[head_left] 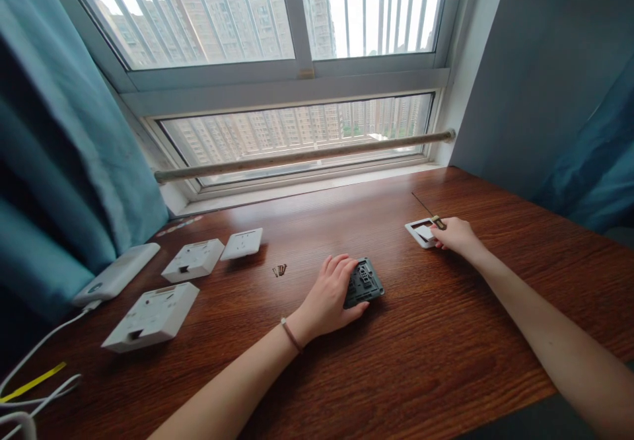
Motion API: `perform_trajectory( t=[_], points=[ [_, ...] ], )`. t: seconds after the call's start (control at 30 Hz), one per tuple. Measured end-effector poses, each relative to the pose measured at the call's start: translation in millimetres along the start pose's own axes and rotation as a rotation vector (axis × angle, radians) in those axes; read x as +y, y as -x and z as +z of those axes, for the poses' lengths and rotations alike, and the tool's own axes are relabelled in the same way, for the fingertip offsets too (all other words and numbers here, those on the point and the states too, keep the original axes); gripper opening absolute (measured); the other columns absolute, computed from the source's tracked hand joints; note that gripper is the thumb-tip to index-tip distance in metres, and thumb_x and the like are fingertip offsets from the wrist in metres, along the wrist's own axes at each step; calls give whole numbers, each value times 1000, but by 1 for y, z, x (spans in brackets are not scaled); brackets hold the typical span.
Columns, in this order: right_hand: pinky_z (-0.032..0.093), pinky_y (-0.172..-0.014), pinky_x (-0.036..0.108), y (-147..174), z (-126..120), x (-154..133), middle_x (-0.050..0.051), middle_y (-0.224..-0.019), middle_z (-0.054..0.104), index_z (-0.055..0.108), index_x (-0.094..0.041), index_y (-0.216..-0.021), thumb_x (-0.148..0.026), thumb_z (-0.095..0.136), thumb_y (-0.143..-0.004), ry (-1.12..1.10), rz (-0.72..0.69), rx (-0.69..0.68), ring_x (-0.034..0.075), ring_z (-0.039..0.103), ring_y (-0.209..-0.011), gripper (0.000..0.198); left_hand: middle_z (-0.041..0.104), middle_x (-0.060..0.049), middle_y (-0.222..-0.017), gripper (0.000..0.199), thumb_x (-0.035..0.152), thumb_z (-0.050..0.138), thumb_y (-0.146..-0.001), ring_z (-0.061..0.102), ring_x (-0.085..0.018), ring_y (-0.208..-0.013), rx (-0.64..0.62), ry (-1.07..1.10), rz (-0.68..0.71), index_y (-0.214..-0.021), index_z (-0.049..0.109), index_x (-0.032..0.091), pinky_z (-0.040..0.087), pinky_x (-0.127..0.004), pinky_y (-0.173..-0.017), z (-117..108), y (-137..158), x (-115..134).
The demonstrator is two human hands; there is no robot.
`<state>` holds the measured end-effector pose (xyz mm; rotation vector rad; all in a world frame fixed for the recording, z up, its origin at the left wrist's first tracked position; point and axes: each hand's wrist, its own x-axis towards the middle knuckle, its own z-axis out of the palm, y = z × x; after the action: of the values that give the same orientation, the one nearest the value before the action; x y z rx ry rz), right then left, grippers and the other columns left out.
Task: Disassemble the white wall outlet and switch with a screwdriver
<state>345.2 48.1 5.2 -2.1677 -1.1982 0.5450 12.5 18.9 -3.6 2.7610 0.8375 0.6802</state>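
My left hand point(333, 293) is wrapped over a dark grey wall-switch base point(366, 279) on the wooden table, thumb on the near edge and fingers on the far one. Clips and raised parts show on its upper face. Farther right, my right hand point(456, 235) grips a screwdriver point(436, 222), its thin shaft pointing up and to the left. Under those fingers lies a white switch frame point(413, 228) with a white rocker plate point(424, 232) inside the opening. Whether the fingers also pinch the rocker plate, I cannot tell.
Several screws point(280, 270) lie left of my left hand. A white socket panel point(242, 244), two white mounting boxes point(193, 259) and a white power bank point(119, 273) with a cable stand farther left. A yellow strip point(37, 382) lies near left. The window is behind the table.
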Motion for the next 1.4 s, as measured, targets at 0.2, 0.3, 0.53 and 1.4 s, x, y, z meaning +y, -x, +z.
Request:
perform_trajectory(
  t=[0.2,0.3,0.53,1.4],
  points=[
    [48,-53,22,-2,-1,3,7,-49,65,71,-11,-75,-28,56,-72,114,-75,16,19,66,-53,23,45,-13,-130,70,39,62,-72,35,-30,-125,-22,8,-15,-131,31,16,20,-53,-110,-1,0,0],
    [48,-56,24,0,-2,3,7,-50,66,72,-12,-76,-31,56,-73,154,-103,32,20,67,-56,25,45,-14,-131,71,40,63,-71,35,-31,-125,-23,13,-24,-131,31,16,21,-53,-110,-1,0,0],
    [45,-53,23,-2,-2,8,7,-54,67,72,-14,-77,-35,56,-73,194,-126,44,20,66,-56,27,44,-15,-131,73,44,62,-72,35,-31,-125,-44,7,-47,-131,31,15,22,-53,-110,0,0,-1],
    [44,-64,24,45,24,-24,4,-73,70,70,-17,-88,-36,52,-80,177,-515,-91,17,64,-66,27,45,-15,-130,72,42,63,-71,39,-30,-123,-33,42,-36,-131,31,18,23,-54,-108,0,0,0]
  ],
)
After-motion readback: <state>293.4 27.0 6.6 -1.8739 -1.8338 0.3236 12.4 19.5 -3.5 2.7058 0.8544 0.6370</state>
